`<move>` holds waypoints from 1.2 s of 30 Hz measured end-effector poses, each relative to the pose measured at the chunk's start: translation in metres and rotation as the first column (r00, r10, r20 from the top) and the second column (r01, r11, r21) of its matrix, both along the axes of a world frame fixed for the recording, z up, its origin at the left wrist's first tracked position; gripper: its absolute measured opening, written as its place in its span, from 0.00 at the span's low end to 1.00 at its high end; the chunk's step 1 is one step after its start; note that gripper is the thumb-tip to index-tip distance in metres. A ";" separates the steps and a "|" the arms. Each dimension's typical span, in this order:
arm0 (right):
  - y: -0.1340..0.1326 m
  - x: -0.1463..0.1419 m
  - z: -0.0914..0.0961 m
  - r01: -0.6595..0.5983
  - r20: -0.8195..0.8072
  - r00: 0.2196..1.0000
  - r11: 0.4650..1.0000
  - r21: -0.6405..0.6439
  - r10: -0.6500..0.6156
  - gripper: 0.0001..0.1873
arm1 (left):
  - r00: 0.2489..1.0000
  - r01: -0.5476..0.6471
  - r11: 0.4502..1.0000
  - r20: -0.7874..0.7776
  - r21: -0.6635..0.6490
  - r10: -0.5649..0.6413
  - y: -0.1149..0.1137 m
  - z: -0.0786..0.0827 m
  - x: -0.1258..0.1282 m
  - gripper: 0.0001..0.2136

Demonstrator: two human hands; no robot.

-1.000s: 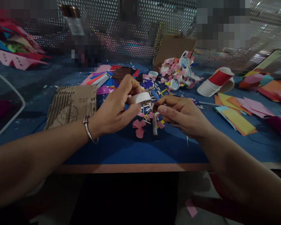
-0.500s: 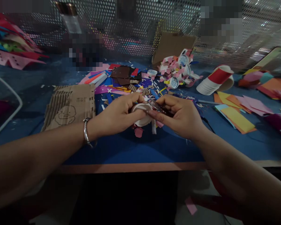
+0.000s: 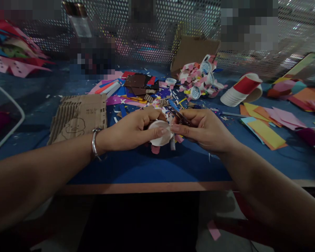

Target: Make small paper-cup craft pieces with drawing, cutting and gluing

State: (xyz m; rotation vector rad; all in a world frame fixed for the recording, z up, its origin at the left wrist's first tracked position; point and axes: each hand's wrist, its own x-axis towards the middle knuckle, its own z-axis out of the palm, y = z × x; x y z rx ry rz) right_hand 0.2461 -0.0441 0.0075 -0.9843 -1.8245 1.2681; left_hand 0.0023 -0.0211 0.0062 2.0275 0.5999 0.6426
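Note:
My left hand (image 3: 136, 129) is closed round a cut-down white paper cup (image 3: 161, 138), its thumb pressed on the pale round face. From the right, my right hand (image 3: 207, 129) holds a pair of scissors (image 3: 181, 118), the dark blades pointing up and left. Its thumb and fingertip pinch at the cup's right edge. Part of the scissors is hidden in the fingers. Just below the cup, a pink paper piece (image 3: 155, 149) and a small clear tube-like piece (image 3: 173, 144) show near the table.
Corrugated cardboard (image 3: 77, 119) with a drawn face lies left. Paper scraps (image 3: 139, 84) spread behind my hands. Beyond stands a cluster of cut cups with pink paper bits (image 3: 199, 78). At right are a red-and-white paper cup (image 3: 241, 89) and coloured paper sheets (image 3: 267, 131).
The paper cup has turned in my left hand, from its open rim to its flat round face. My right hand and the scissors have shifted slightly.

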 end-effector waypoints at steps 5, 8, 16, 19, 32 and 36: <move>0.000 -0.001 0.003 0.070 -0.043 0.997 0.996 0.054 -0.068 0.27 | 0.989 0.001 1.000 0.147 -0.015 0.002 0.004 -0.010 0.003 0.09; -0.002 -0.002 0.007 0.157 -0.013 0.987 0.969 0.190 -0.158 0.30 | 0.977 -0.075 0.996 0.205 0.051 0.063 0.006 -0.011 0.005 0.07; -0.008 -0.003 0.005 0.185 0.134 0.952 0.863 0.470 -0.277 0.31 | 0.937 -0.237 0.962 0.294 0.135 0.190 0.011 -0.010 0.003 0.07; -0.008 -0.002 0.002 0.166 0.168 0.944 0.848 0.503 -0.285 0.31 | 0.936 -0.261 0.951 0.286 0.164 0.208 0.009 -0.011 0.004 0.09; -0.013 -0.004 0.002 0.082 0.261 0.917 0.784 0.615 -0.301 0.30 | 0.942 -0.269 0.935 0.264 0.230 0.207 0.003 -0.010 0.005 0.13; -0.016 -0.004 0.002 0.070 0.265 0.913 0.758 0.649 -0.311 0.29 | 0.942 -0.248 0.951 0.275 0.185 0.192 0.000 -0.009 0.006 0.14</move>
